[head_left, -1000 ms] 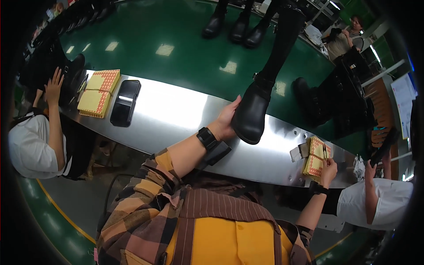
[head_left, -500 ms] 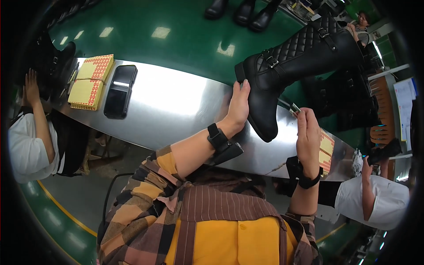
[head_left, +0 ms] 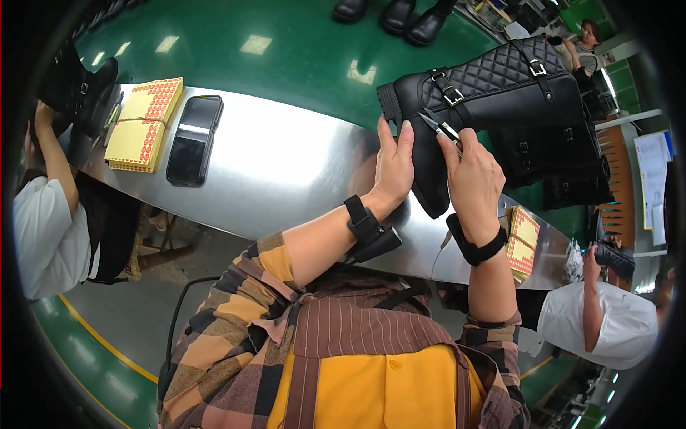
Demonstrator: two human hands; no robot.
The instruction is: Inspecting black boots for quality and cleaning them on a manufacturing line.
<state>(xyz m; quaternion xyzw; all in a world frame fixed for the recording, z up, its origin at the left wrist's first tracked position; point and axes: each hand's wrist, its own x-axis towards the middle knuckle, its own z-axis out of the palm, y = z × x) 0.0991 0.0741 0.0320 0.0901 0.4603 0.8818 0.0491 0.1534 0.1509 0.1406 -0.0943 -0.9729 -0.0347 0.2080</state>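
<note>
A tall black boot with quilted shaft and buckled straps lies on its side, its toe toward me. Its heel and sole are gripped by my left hand, thumb against the black leather. Closed around a pair of thread snips, my right hand is just right of the boot's foot. The snips' two blades are parted and point up and left, close to the ankle strap and its buckle. Whether the tips touch the leather I cannot tell.
Left on the metal table edge are a banded yellow card stack and a black phone. Another card stack sits right. More boots stand behind on the green surface. Co-workers in white flank me.
My right hand has moved left and up, bringing the snips to the boot's ankle. The boot has turned slightly, showing more of its buckled side. My left hand keeps its hold near the heel.
</note>
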